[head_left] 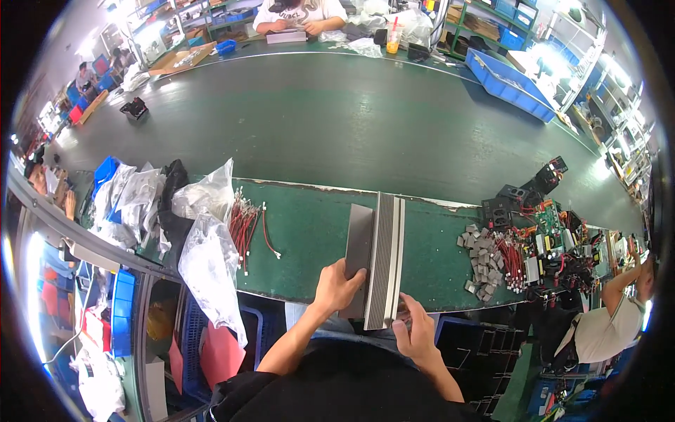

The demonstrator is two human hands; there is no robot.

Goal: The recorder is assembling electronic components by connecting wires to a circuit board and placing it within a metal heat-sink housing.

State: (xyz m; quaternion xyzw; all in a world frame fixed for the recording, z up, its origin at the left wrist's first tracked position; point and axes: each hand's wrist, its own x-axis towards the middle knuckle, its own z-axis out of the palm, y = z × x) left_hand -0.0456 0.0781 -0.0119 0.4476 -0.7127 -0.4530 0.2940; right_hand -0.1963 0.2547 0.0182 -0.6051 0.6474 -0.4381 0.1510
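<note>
**Probably stiff, light, slick**

A long, grey, ribbed metal profile (382, 267) overhangs the green counter (302, 218); left hand (339, 287) clasps the flat, dark-grey panel (359, 235) alongside, right hand (418, 330) curls loosely, grip unclear. Hold the long edges.

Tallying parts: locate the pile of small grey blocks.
In the head view, the pile sits right of centre, between the ribbed silver metal bar and red wires with white connectors.

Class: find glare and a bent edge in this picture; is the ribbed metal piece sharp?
Head view: a light at upper right is blown out; head view: the far edge of the long dark green surface bows, and the corners go black; head view: the ribbed metal piece is sharp enough to show its ridges.
</note>
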